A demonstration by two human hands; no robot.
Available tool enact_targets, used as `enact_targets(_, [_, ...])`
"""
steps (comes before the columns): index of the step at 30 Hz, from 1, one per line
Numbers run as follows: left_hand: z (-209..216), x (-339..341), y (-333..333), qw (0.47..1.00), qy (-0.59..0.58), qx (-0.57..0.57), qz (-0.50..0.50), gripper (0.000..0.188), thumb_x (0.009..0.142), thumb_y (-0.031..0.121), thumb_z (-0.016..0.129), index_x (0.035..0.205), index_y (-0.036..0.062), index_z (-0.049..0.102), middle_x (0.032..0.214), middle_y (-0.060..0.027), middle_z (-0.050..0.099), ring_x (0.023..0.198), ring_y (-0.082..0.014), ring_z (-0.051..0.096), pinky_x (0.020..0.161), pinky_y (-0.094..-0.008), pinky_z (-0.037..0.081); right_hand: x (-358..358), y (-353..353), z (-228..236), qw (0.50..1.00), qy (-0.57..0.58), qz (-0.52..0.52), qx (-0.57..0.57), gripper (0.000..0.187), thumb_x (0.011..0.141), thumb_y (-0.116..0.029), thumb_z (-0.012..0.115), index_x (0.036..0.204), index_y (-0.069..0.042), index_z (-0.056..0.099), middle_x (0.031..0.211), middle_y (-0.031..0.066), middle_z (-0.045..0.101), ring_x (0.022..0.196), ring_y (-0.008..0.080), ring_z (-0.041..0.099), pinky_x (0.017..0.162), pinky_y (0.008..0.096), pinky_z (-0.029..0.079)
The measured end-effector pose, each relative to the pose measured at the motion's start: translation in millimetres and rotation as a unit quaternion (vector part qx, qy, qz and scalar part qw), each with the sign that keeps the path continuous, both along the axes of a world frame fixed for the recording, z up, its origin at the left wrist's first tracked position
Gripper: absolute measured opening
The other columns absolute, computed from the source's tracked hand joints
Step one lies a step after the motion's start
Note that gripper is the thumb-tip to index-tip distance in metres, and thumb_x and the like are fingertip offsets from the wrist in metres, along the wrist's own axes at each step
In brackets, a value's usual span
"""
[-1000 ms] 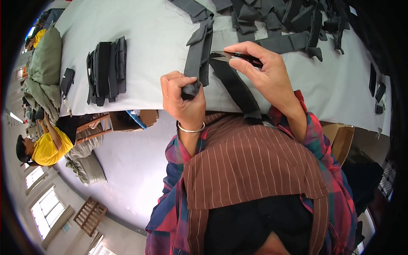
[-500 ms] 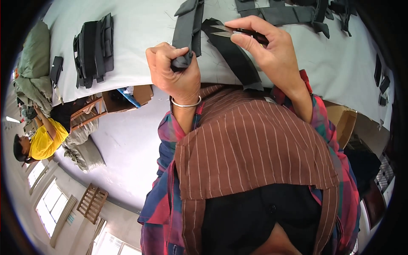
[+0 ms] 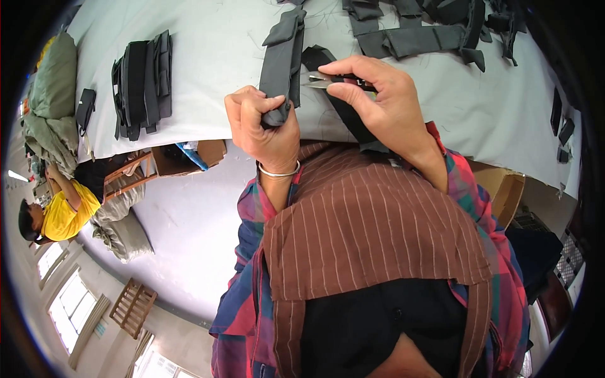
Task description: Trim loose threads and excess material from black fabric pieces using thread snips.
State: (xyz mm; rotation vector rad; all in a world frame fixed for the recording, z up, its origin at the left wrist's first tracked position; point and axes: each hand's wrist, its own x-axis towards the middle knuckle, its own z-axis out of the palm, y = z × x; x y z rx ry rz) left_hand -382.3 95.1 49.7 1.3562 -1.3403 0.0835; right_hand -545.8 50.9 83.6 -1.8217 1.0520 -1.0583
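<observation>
My left hand point(image 3: 265, 129) is closed round the near end of a dark grey fabric strip point(image 3: 282, 66), folded and stitched, which stretches away from me over the table. Between the thumb and fingers of my right hand point(image 3: 384, 94) is a pair of thread snips point(image 3: 320, 82). Their pointed blades are a little apart and aim left, close to the grey strip's right edge. Under the snips and right hand runs a black fabric strip point(image 3: 350, 113), reaching over the table's near edge toward my apron.
A pile of dark strips point(image 3: 142, 85) lies at the left on the white-covered table point(image 3: 208, 82); more pieces point(image 3: 422, 39) are heaped at the far right. Loose threads dot the cover. Cardboard boxes point(image 3: 504, 189) stand below the table. A person in yellow point(image 3: 70, 205) works at far left.
My right hand has brought the snips left and nearer, from over the black strip to beside the grey strip. My left hand keeps its grip, slightly lower in the picture. The whole view has shifted somewhat.
</observation>
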Motion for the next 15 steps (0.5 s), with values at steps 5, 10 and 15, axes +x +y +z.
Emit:
enact_targets(5, [1.9,-2.6,2.4,1.0,0.006,-0.003,-0.009,0.035,0.046,-0.014,0.066,0.073,0.0074,0.058,0.075,-0.008,0.047,0.072,-0.0243,0.054,0.061,-0.0325,0.045,2.8,2.8,2.1,0.999,0.027,0.001,-0.037,0.016,0.077,-0.014,0.071,0.091,-0.008,0.067,0.073,0.0053,0.064,0.062,0.0205,0.058,0.057,0.0308,0.045])
enact_targets(10, [3.4,-5.1,5.6,1.0,0.005,-0.002,-0.006,0.035,0.047,-0.013,0.067,0.073,0.0072,0.058,0.075,-0.0087,0.048,0.072,-0.0248,0.054,0.061,-0.0333,0.046,4.4,4.3,2.6,0.997,0.05,-0.023,-0.055,0.015,0.076,-0.016,0.071,0.089,-0.009,0.067,0.072,0.0041,0.063,0.064,0.0224,0.057,0.057,0.0322,0.044])
enact_targets(15, [6.9,-7.0,8.1,1.0,0.024,0.003,-0.012,0.035,0.047,-0.014,0.067,0.073,0.0069,0.057,0.074,-0.0091,0.048,0.072,-0.0251,0.054,0.061,-0.0339,0.046,6.2,4.4,-0.5,0.992,0.071,-0.035,-0.096,0.015,0.076,-0.018,0.071,0.087,-0.009,0.067,0.073,0.0038,0.064,0.065,0.0237,0.058,0.06,0.0328,0.043])
